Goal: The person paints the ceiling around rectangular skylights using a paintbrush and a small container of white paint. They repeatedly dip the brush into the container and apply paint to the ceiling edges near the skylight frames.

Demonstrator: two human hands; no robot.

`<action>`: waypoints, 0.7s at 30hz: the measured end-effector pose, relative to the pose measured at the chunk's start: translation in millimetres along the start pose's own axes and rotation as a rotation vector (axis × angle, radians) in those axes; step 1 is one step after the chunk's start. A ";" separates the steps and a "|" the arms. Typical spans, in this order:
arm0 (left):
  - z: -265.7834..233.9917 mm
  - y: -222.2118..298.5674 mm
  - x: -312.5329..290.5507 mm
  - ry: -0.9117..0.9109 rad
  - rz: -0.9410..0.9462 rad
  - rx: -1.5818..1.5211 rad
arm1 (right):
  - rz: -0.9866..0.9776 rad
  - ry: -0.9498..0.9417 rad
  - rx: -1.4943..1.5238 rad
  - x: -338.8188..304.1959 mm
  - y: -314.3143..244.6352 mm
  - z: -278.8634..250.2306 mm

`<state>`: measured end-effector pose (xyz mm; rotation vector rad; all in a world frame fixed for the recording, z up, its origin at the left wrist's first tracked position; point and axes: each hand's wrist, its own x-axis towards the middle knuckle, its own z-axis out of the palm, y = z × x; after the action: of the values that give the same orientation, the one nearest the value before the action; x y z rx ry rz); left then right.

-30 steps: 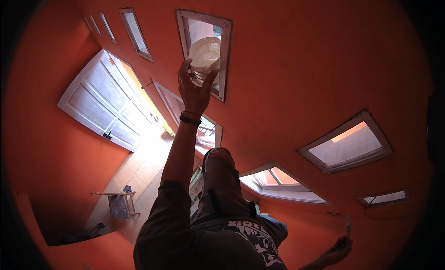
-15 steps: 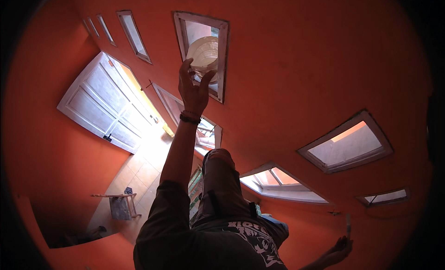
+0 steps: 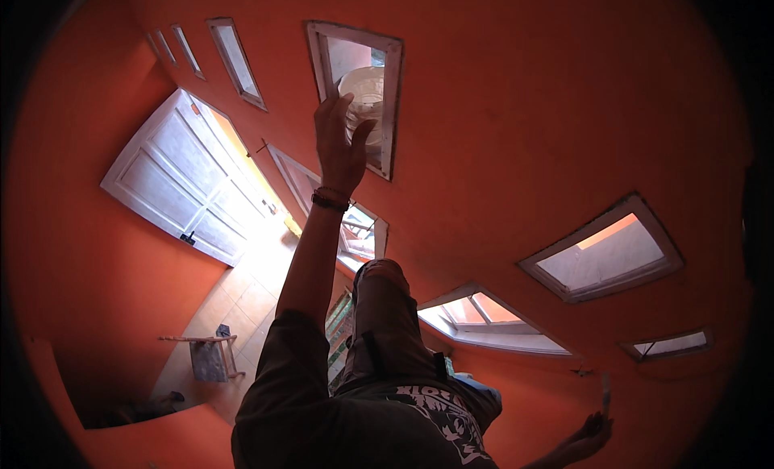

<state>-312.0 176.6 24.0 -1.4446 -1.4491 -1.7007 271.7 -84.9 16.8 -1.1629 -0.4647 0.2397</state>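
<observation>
My left hand is raised to a small high window, its fingers and thumb curved around the near side of a translucent plastic tub. The tub stands within the opening of the white window frame, its lower part partly behind my thumb and fingers. Down at the lower right, my right hand is closed around a slim, pale, upright tool. The dim light hides which kind of tool it is.
Orange walls surround me, with more white-framed windows to the right. A white panelled door stands ajar at the left. Below it, a small wooden stool or chair rests on the tiled floor.
The tub has shifted slightly right and deeper into the window opening, and looks more upright. My left fingers have moved a little right with it. My right hand is nearly unchanged.
</observation>
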 end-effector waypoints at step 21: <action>-6.6 -70.1 3.9 -0.063 0.263 -0.056 | -0.016 -0.024 -0.016 6.9 13.3 -12.5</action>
<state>-375.8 194.5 -0.2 -1.6514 -1.1893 -1.5558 284.4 -87.2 2.1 -1.1724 -0.4977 0.2366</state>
